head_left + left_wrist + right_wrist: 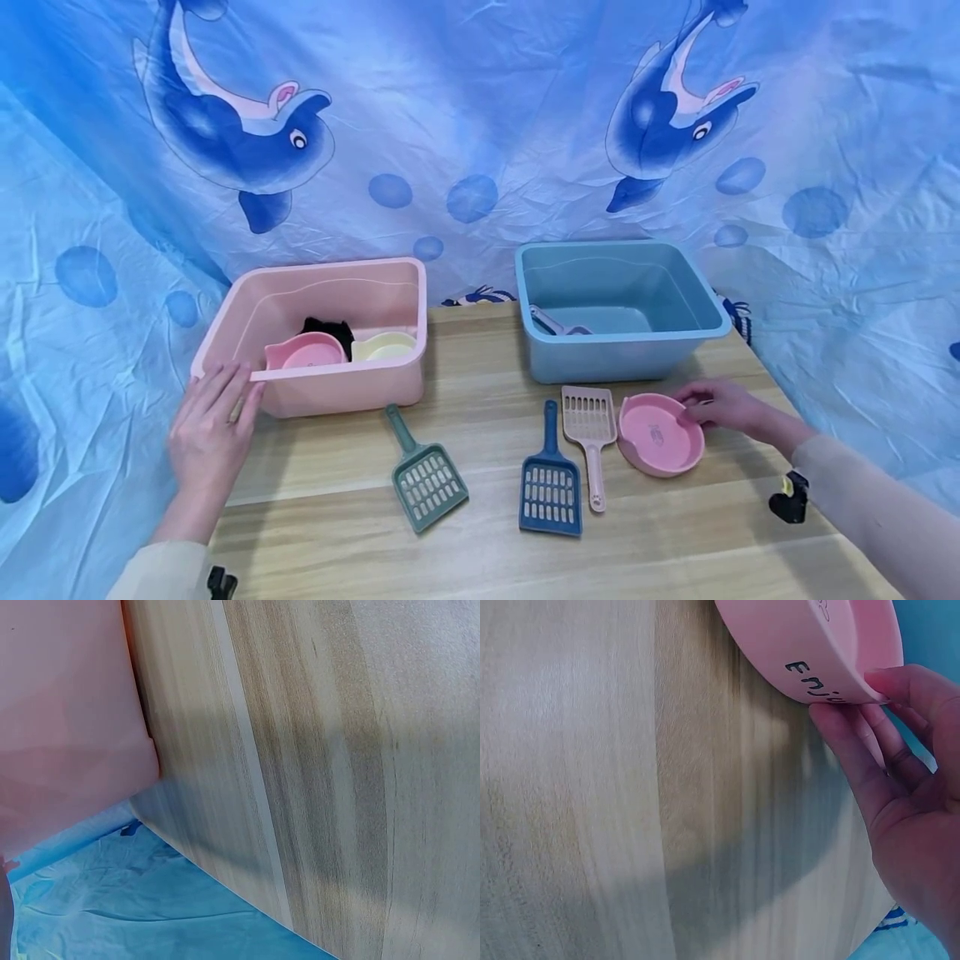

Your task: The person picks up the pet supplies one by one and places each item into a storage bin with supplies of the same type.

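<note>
On the right, my right hand (716,406) pinches the rim of a round pink pet bowl (660,437) with a pointed ear. In the right wrist view, dark lettering shows on the outer wall of the bowl (832,652), between the thumb and fingers. Whether the bowl touches the table cannot be told. My left hand (213,425) rests on the front left rim of a pink litter box (352,392), fingers extended over the edge. That box holds another pink bowl (306,350), a cream bowl (385,346) and a black item, partly hidden.
A blue litter box (615,354) with a greyish scoop (555,323) inside stands back right. On the wooden table (337,533) lie a green scoop (427,483), a dark blue scoop (551,487) and a pale pink scoop (590,425). A blue dolphin curtain (480,125) hangs behind.
</note>
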Tool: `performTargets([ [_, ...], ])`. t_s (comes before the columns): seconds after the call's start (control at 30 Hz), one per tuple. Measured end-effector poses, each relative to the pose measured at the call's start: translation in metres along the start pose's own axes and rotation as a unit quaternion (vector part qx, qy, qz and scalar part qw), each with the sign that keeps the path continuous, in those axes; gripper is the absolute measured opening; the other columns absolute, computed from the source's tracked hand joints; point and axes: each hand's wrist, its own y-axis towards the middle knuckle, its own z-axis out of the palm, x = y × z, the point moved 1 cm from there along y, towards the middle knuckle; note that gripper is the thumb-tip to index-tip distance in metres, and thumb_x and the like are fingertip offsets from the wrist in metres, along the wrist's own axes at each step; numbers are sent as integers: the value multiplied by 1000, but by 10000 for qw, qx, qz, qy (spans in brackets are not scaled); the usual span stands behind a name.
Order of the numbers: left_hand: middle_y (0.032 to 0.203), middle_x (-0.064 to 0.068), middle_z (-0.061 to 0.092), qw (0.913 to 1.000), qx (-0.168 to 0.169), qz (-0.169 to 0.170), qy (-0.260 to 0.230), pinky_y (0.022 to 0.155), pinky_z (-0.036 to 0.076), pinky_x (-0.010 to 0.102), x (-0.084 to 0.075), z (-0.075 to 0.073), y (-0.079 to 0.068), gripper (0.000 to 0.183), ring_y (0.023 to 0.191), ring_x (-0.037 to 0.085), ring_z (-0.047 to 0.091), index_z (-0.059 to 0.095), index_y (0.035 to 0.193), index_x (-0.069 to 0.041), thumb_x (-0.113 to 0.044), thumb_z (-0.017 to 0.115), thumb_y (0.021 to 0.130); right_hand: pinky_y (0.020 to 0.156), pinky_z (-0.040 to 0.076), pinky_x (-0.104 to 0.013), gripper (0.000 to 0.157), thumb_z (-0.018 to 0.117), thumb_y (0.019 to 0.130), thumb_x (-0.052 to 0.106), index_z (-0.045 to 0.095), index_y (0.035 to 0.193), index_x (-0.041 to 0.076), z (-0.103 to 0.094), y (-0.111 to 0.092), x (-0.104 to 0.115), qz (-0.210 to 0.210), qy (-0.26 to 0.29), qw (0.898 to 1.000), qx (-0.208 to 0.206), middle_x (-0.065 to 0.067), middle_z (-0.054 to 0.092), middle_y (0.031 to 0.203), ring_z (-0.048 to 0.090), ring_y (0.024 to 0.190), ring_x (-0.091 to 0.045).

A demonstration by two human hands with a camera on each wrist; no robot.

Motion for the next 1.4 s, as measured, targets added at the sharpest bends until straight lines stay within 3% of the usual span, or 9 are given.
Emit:
performTargets([
  [0.03, 125, 23, 75, 10000, -8, 13, 20, 123, 41, 56, 0, -1, 0, 41, 118, 50, 68, 78, 125, -2, -12, 84, 85, 81, 65, -32, 38, 72, 101, 12, 65, 133, -7, 1, 1, 2, -26, -41, 10000, 22, -15, 74, 115, 68, 97, -24],
  [0.13, 127, 23, 74, 9997, 180, 22, 134, 125, 39, 54, -1, -4, 1, 38, 120, 50, 68, 77, 127, -1, -28, 74, 100, 79, 65, -32, 36, 73, 100, 11, 67, 132, -5, 5, 0, 8, -126, -100, 9998, 84, -14, 74, 113, 68, 96, -25],
  [0.3, 128, 22, 74, 9992, 357, 44, 181, 126, 38, 50, -2, -4, 0, 64, 121, 48, 68, 76, 128, -3, -58, 50, 110, 76, 66, -34, 35, 72, 98, 7, 67, 130, -6, 6, -10, 16, -317, -171, 9992, 161, -14, 72, 112, 67, 94, -26],
  [0.53, 127, 23, 74, 9988, 413, 139, 220, 124, 40, 55, -2, -4, -2, 63, 120, 50, 68, 76, 129, -3, -57, 50, 110, 75, 67, -33, 34, 73, 97, 6, 67, 129, -5, 6, -27, 35, -512, -374, 9977, 244, -14, 71, 110, 69, 91, -20],
  [0.73, 126, 26, 74, 9986, 382, 285, 228, 120, 43, 60, -3, -3, -6, 53, 119, 52, 68, 75, 128, 0, -47, 57, 110, 72, 67, -33, 29, 71, 100, 3, 69, 127, -5, 6, -37, 64, -1284, -432, 9895, 501, -15, 73, 113, 70, 86, -14],
  [0.9, 127, 24, 74, 9985, 406, 230, 269, 121, 43, 58, -3, -3, -4, 61, 120, 51, 68, 76, 129, -3, -55, 49, 111, 65, 65, -32, 24, 72, 100, 3, 72, 124, 2, 3, -37, 100, -1989, -801, 9746, 641, -8, 75, 107, 70, 82, -15],
  [1.07, 128, 23, 74, 9986, 421, 177, 272, 119, 44, 60, -4, -4, -2, 65, 122, 49, 68, 75, 132, -5, -59, 45, 111, 67, 63, -29, 24, 74, 100, 5, 75, 123, 9, -4, -30, 147, -2259, -1155, 9641, 780, -1, 76, 108, 67, 86, -15],
  [1.4, 124, 22, 76, 9997, 148, 124, 172, 119, 44, 59, -2, -10, 0, 55, 119, 50, 69, 78, 127, -7, -53, 55, 109, 75, 63, -29, 23, 77, 96, 5, 80, 117, 12, -17, 14, 260, -2759, -1916, 9371, 944, 2, 78, 107, 70, 90, -18],
])
